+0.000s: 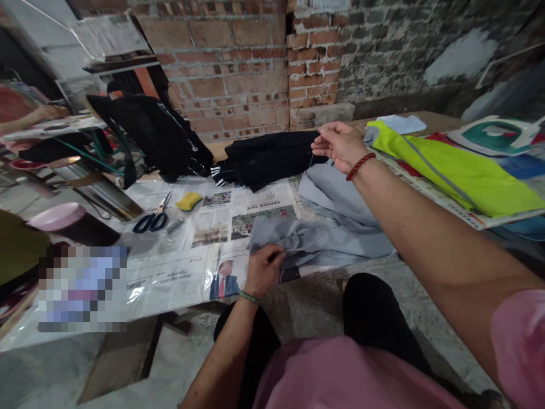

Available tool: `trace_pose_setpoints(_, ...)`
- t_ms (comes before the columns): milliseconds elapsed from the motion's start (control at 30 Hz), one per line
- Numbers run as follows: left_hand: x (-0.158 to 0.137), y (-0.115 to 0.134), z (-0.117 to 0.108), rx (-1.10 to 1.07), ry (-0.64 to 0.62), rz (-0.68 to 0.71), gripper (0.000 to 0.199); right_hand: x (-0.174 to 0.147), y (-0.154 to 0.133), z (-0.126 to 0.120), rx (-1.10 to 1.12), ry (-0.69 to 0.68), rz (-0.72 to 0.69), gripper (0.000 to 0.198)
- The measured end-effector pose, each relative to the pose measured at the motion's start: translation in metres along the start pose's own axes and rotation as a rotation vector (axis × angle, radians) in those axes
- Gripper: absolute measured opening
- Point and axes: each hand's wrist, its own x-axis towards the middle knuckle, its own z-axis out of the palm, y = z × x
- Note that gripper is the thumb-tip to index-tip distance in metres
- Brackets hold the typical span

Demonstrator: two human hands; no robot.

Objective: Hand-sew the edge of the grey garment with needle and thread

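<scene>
Grey cloth (332,238) lies in folds along the table's near edge. Its left end is pinched between the closed fingers of my left hand (264,270). My right hand (340,145) is raised above the far part of the cloth, thumb and fingertips pressed together on a thin sewing needle (325,120). Below those fingers a fine thread (312,161) shows faintly; where it meets the cloth is hard to see. Just behind the raised hand lies folded black cloth (268,156).
Newspaper under clear plastic covers the table (170,278). Scissors (155,216), a yellow sponge (188,201), a steel flask (100,190) and a pink-lidded jar (74,224) stand left. A black bag (157,136) sits behind. Right are a neon-yellow garment (451,170) and an iron (496,135). Another person's arm (29,122) shows far left.
</scene>
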Motion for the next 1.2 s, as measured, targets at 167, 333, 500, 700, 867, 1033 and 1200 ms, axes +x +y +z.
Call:
trace_pose_setpoints(167, 0.000, -0.001, 0.000, 0.024, 0.008, 0.031, 0.004, -0.068, 0.032, 0.016, 0.002, -0.169, 0.198, 0.003)
trace_pose_setpoints(333, -0.001, -0.002, 0.003, 0.132, -0.004, 0.164, 0.007, -0.141, 0.100, 0.010, -0.110, -0.169, 0.382, 0.012)
trace_pose_setpoints(500, -0.003, 0.004, 0.003, 0.348, -0.076, 0.258, 0.022, -0.150, 0.127, -0.007, -0.111, -0.092, 0.303, 0.016)
trace_pose_setpoints(700, -0.010, 0.009, -0.010, 0.445, -0.098, 0.385, 0.018, -0.150, 0.128, -0.009, -0.151, -0.142, 0.247, 0.021)
trace_pose_setpoints(867, -0.019, 0.000, -0.010, 0.421, 0.013, 0.493, 0.016, -0.158, 0.131, -0.008, -0.274, -0.188, 0.112, 0.028)
trace_pose_setpoints(1033, -0.024, -0.005, -0.007, 0.456, -0.018, 0.544, 0.017, -0.166, 0.116, -0.005, -0.755, -0.498, -0.358, 0.025)
trace_pose_setpoints(1200, -0.024, -0.002, -0.007, 0.432, 0.004, 0.544, 0.014, -0.174, 0.101, -0.002, -1.072, -0.704, -0.583, 0.024)
